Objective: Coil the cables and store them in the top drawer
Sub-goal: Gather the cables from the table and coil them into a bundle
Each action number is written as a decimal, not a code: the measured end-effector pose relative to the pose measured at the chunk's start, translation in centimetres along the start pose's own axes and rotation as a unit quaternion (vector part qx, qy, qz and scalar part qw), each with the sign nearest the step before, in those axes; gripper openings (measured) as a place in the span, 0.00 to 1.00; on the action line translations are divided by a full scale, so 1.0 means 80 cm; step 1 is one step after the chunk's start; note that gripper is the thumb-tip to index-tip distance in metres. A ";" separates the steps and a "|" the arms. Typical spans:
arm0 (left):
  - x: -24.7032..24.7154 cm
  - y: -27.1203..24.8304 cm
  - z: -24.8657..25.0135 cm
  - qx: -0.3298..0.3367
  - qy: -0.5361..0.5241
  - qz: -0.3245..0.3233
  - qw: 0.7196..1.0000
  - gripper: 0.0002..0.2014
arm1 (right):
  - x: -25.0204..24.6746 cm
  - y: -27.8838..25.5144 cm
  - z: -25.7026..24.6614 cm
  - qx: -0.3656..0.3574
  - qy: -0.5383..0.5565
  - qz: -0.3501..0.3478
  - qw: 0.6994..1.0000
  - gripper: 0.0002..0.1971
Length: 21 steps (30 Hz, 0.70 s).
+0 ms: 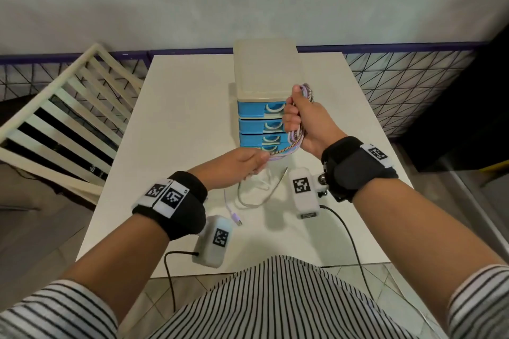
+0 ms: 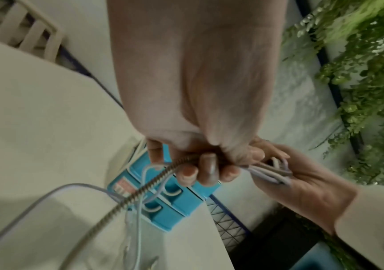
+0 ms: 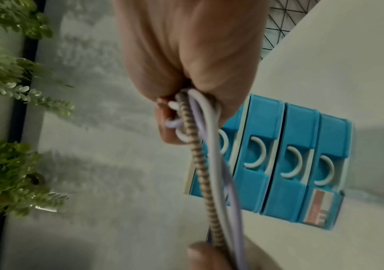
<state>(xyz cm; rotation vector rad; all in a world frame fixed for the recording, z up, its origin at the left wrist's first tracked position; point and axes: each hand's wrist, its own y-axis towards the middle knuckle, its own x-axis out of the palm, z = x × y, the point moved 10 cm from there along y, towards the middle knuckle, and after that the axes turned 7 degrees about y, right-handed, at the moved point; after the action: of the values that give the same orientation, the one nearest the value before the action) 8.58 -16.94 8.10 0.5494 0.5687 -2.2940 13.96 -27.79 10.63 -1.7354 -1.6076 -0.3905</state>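
A cream drawer unit (image 1: 264, 69) with several blue drawers stands on the white table; its top drawer (image 1: 256, 110) is closed. My right hand (image 1: 300, 121) grips a partly wound bundle of cables (image 1: 296, 140): a braided one, a lilac one and a white one (image 3: 200, 151). My left hand (image 1: 242, 164) pinches the same cables (image 2: 161, 175) just below the bundle, in front of the lowest drawer. Their loose tails (image 1: 248, 195) trail onto the table, ending in a lilac plug (image 1: 236, 219).
A slatted white chair (image 1: 63, 124) stands left of the table (image 1: 179, 124). A wire mesh fence (image 1: 407, 77) runs behind it, with green plants (image 2: 366, 76) above the wall. Black leads hang from the wrist cameras over the table's near edge.
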 end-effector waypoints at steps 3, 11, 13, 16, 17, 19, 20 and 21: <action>-0.031 0.004 -0.002 0.005 0.087 0.069 0.994 0.12 | 0.006 -0.005 0.006 0.027 -0.122 -0.026 0.992 0.16; -0.078 -0.001 0.052 0.068 0.127 0.229 0.963 0.19 | 0.031 -0.016 0.001 -0.029 -0.501 -0.099 0.859 0.22; -0.083 -0.002 0.054 0.068 0.111 0.249 0.960 0.27 | 0.037 -0.018 0.000 -0.053 -0.557 -0.109 0.822 0.19; -0.089 -0.004 0.061 0.066 0.165 0.280 0.943 0.35 | 0.045 -0.022 0.012 -0.056 -0.596 -0.140 0.789 0.14; -0.089 -0.005 0.062 0.064 0.181 0.286 0.939 0.37 | 0.047 -0.025 0.018 -0.044 -0.596 -0.161 0.785 0.15; -0.089 -0.007 0.064 0.059 0.199 0.287 0.935 0.41 | 0.050 -0.033 0.031 0.003 -0.574 -0.201 0.794 0.17; -0.088 -0.007 0.064 0.057 0.203 0.284 0.935 0.43 | 0.050 -0.036 0.036 0.023 -0.571 -0.215 0.792 0.18; -0.086 -0.006 0.061 0.054 0.202 0.278 0.937 0.45 | 0.048 -0.039 0.039 0.036 -0.576 -0.224 0.785 0.20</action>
<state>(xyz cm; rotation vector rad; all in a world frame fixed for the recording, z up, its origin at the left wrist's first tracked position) 11.73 -15.64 15.87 1.0983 0.4077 -1.6837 10.91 -22.97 11.92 -1.5423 -2.8443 0.6986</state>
